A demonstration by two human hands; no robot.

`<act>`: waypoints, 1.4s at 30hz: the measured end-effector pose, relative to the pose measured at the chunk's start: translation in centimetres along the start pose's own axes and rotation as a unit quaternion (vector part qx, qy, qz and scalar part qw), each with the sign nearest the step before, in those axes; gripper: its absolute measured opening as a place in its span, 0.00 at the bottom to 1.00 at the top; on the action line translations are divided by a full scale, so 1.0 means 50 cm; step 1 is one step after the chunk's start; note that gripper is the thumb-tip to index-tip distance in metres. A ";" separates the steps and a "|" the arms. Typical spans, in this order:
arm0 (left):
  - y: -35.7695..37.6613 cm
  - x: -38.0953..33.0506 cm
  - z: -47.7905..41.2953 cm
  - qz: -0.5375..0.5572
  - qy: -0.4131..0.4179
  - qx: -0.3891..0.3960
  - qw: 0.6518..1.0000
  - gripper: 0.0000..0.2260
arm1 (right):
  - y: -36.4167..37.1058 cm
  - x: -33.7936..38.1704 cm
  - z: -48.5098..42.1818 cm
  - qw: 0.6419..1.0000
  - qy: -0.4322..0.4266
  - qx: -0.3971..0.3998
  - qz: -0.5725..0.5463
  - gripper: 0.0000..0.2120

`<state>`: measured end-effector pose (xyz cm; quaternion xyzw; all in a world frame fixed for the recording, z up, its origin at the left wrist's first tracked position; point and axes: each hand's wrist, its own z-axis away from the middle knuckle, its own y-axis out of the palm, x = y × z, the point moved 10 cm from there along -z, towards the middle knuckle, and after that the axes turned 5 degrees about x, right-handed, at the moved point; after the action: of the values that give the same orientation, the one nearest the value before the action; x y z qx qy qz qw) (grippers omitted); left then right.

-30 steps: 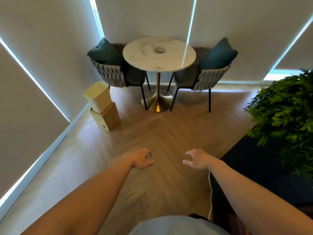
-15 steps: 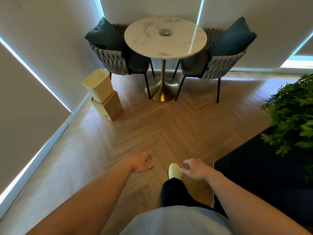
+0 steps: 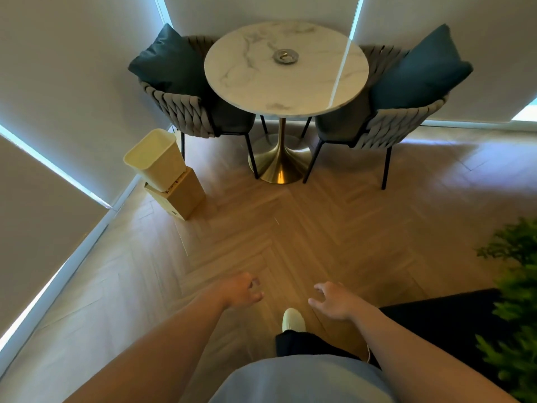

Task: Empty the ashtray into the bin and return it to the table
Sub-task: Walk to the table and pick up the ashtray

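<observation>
1. A person stands on a wooden floor [image 3: 290, 228], facing a round marble table [image 3: 286, 91] with a gold base.
2. The left hand [image 3: 238, 292] and right hand [image 3: 334, 302] hang out in front, fingers loosely spread, holding nothing.
3. The metal ashtray [image 3: 286, 56] sits on the table, toward its far side, well away from both hands.
4. The cream bin [image 3: 154, 159] stands on a wooden box [image 3: 180, 196], left of the table, beside 1 of 2 woven chairs [image 3: 186, 112].
5. 1 pale shoe [image 3: 293, 319] shows between the hands.
</observation>
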<state>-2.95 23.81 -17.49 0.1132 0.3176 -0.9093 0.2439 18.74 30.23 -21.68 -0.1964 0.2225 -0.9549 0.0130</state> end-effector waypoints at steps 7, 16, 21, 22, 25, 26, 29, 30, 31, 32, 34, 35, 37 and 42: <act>-0.129 -0.068 -0.077 0.027 0.008 -0.030 0.999 0.22 | -0.163 0.012 -0.071 1.000 -0.012 -0.004 0.016 0.32; -0.241 -0.072 -0.152 0.036 0.010 -0.017 0.999 0.21 | -0.275 0.054 -0.146 1.000 -0.018 0.006 0.024 0.33; -0.321 -0.041 -0.218 0.041 0.019 -0.005 0.999 0.21 | -0.339 0.094 -0.217 1.000 -0.015 0.005 0.013 0.34; -0.341 -0.031 -0.235 0.041 0.020 -0.002 0.999 0.21 | -0.356 0.105 -0.233 1.000 -0.013 0.003 0.011 0.34; -0.417 0.001 -0.285 0.025 0.025 -0.001 0.999 0.21 | -0.410 0.144 -0.284 1.000 -0.008 -0.005 0.001 0.34; -0.444 0.011 -0.302 0.019 0.026 -0.002 0.999 0.21 | -0.429 0.158 -0.301 1.000 -0.007 -0.010 -0.002 0.34; -0.518 0.036 -0.347 0.008 0.038 0.003 0.999 0.20 | -0.485 0.199 -0.345 1.000 0.002 -0.022 -0.009 0.33; -0.541 0.042 -0.357 0.004 0.042 0.002 0.999 0.20 | -0.501 0.211 -0.356 1.000 0.003 -0.026 -0.015 0.33; -0.560 0.046 -0.366 0.004 0.046 0.001 0.999 0.20 | -0.517 0.222 -0.363 0.999 0.003 -0.028 -0.019 0.33; -0.580 0.051 -0.376 0.006 0.048 -0.002 0.999 0.20 | -0.533 0.233 -0.371 0.999 0.003 -0.032 -0.021 0.33; -0.619 0.058 -0.394 0.003 0.053 -0.009 0.999 0.20 | -0.565 0.252 -0.388 0.999 0.004 -0.037 -0.023 0.33; -0.635 0.060 -0.403 0.000 0.058 -0.010 0.998 0.19 | -0.578 0.260 -0.396 0.999 0.006 -0.036 -0.027 0.33; -0.664 0.059 -0.422 -0.007 0.066 -0.010 0.998 0.19 | -0.608 0.273 -0.414 0.999 0.007 -0.038 -0.029 0.33; -0.735 0.050 -0.477 -0.010 0.067 -0.010 0.998 0.19 | -0.696 0.290 -0.463 0.999 0.002 -0.043 -0.028 0.32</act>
<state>-22.83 62.94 -17.65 0.1684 0.3434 -0.8989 0.2136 -1.28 69.67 -20.43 -0.2005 0.2578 -0.9449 -0.0224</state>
